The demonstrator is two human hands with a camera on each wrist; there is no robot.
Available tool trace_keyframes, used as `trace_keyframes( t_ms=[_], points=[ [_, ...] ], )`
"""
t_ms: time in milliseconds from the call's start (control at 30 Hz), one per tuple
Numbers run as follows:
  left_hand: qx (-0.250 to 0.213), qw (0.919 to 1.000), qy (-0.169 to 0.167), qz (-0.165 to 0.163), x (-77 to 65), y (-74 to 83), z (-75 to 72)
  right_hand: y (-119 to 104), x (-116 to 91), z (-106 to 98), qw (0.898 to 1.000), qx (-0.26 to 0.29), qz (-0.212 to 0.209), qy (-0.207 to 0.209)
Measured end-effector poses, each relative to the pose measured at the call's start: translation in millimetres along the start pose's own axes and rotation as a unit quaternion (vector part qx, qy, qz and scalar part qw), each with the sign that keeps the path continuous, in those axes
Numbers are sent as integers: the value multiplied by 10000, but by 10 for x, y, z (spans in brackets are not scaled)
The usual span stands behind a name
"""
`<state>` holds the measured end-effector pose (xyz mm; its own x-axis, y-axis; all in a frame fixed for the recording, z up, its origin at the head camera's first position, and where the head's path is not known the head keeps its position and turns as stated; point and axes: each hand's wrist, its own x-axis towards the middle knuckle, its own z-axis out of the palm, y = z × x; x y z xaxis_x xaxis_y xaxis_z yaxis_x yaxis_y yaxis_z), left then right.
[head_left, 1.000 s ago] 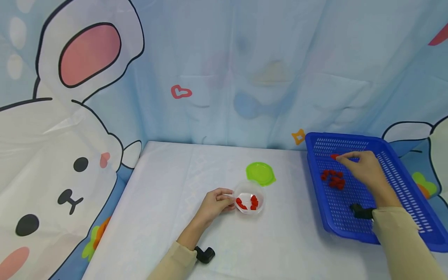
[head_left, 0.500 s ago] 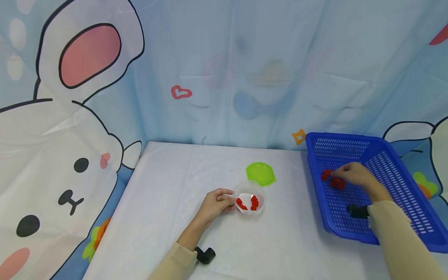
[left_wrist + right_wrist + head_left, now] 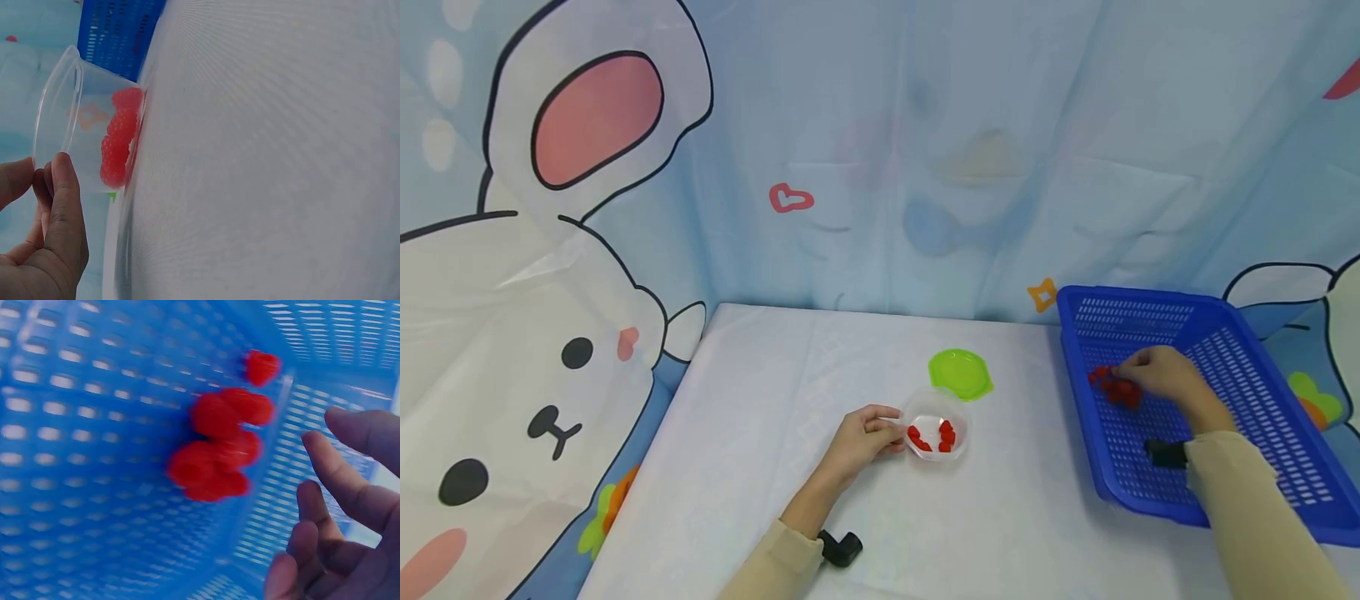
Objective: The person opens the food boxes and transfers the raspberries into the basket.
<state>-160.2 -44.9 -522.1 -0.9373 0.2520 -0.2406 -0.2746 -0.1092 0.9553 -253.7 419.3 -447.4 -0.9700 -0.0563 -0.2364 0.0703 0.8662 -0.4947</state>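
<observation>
A clear plastic container [image 3: 925, 402] stands on the table, with several red raspberries [image 3: 947, 435] at its bottom. My left hand [image 3: 862, 442] pinches its rim from the left; in the left wrist view the thumb and fingers [image 3: 65, 206] hold the rim's edge. At the right, my right hand [image 3: 1167, 375] reaches into the blue basket [image 3: 1081, 442], over a loose cluster of raspberries [image 3: 1123, 395]. The right wrist view has the fingers [image 3: 337, 469] apart and loosely bent beside the raspberries [image 3: 215, 419], with nothing between them.
A green lid [image 3: 960, 374] lies just behind the container. White cloth [image 3: 775, 392] covers the table, and a printed curtain [image 3: 865, 250] rises behind it. The basket's raised walls surround my right hand.
My right hand has come down and nearer within the basket, to the raspberry cluster. The raspberry it pinched earlier no longer shows between its fingers. My left hand stays at the container.
</observation>
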Motion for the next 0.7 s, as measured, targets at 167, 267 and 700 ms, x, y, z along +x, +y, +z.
trace_keyframes(
  t_ms=[167, 267, 700],
  points=[
    [12, 10000, 9, -10, 1, 6, 6, -269, -135, -72, 9993, 75, -239, 274],
    [7, 10000, 20, 12, 3, 9, 7, -501, -240, -98, 9975, 54, -522, 472],
    [56, 10000, 0, -4, 6, 6, 8, -1343, -602, 214, 9808, 381, -1698, 880]
  ],
)
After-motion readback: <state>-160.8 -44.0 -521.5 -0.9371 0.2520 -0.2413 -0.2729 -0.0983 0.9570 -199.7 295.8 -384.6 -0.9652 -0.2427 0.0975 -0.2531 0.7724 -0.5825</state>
